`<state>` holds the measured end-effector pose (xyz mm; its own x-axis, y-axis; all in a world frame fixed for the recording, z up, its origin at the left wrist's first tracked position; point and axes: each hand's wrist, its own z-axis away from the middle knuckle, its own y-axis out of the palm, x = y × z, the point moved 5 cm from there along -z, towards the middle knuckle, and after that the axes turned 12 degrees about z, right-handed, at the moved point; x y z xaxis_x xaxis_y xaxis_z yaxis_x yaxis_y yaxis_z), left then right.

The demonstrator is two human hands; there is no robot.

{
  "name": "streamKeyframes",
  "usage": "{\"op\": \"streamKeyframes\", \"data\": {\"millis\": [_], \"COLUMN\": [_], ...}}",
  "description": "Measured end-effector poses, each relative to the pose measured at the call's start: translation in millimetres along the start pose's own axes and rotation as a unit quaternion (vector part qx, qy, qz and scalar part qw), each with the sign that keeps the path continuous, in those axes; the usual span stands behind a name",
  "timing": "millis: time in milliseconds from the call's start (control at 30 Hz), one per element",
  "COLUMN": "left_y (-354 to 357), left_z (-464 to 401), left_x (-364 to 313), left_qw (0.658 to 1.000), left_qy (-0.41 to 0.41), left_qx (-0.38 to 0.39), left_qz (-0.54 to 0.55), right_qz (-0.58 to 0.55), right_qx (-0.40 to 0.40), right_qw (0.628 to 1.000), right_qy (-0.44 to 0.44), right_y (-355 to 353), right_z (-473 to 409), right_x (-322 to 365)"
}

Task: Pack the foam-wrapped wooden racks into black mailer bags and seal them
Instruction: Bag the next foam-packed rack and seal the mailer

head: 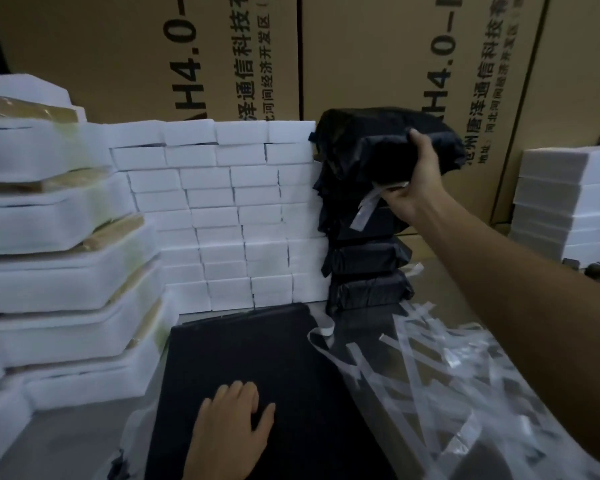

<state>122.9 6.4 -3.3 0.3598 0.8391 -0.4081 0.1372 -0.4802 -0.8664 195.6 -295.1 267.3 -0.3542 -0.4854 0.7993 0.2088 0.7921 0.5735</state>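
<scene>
Tall cardboard cartons [146, 57] printed with large black lettering wall off the back of a dim packing space. Against them stands a wall of white foam blocks [219, 216], stacked in rows like bricks. At the left, foam-wrapped wooden racks [59, 237] lie piled flat, brown wood showing at the open ends of the white wrap. A shorter pile of white foam slabs [565, 202] stands at the far right.

On the worktop [63, 434] in front lies a flat stack of empty black mailer bags [257, 358]. The left hand [232, 427] rests palm down on the top bag, its fingers straight and slightly spread, gripping nothing. To the right of the bags sprawls a heap of clear peeled-off adhesive strips [440, 372].

Just right of the foam wall rises a column of packed mailer bags [368, 268], each bulging around what it holds; their contents cannot be seen. The right hand [413, 181] holds a filled mailer bag [385, 140] at the top of this column, thumb over its near face and fingers curled underneath, so the bag sits between thumb and fingers. A pale strip [369, 206] dangles below that hand, beside the column.
</scene>
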Motion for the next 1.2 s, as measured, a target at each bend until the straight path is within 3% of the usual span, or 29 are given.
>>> {"op": "streamKeyframes", "data": {"millis": [300, 367, 467, 567, 667, 800, 933, 1200], "left_y": [-0.6, 0.4, 0.5, -1.9, -3.3, -4.5, -4.7, -12.2], "left_z": [-8.4, -8.4, -10.0, -9.8, -6.5, 0.8, 8.9, 38.9], "left_x": [1.4, 1.7, 1.6, -0.6, -1.4, -4.4, -6.5, -1.6], "left_qw": [1.000, 1.000, 1.000, 1.000, 1.000, 0.999, 0.999, 0.998], "left_qy": [-0.011, -0.010, -0.015, -0.016, -0.013, -0.020, -0.012, 0.051], "left_qx": [0.027, 0.022, 0.024, 0.027, 0.013, -0.011, -0.032, -0.004], "left_qz": [-0.004, -0.005, 0.003, -0.006, -0.009, -0.032, -0.034, -0.024], "right_qz": [0.136, 0.239, 0.365, 0.451, 0.558, 0.558, 0.612, 0.628], "right_qx": [-0.083, -0.118, -0.111, -0.198, -0.142, -0.059, -0.008, 0.126], "right_qw": [0.986, 0.962, 0.924, 0.870, 0.815, 0.825, 0.789, 0.766], "right_qy": [0.049, 0.061, 0.006, -0.024, -0.061, -0.068, -0.045, 0.044], "right_y": [30.1, 24.2, 22.7, 19.1, 26.8, 17.5, 3.1, -53.5], "right_z": [-78.6, -92.6, -105.0, -103.6, -101.1, -74.4, -28.3, 84.2], "right_x": [-5.9, -7.3, -7.0, 8.5, 16.9, 4.5, -11.3, -102.2]}}
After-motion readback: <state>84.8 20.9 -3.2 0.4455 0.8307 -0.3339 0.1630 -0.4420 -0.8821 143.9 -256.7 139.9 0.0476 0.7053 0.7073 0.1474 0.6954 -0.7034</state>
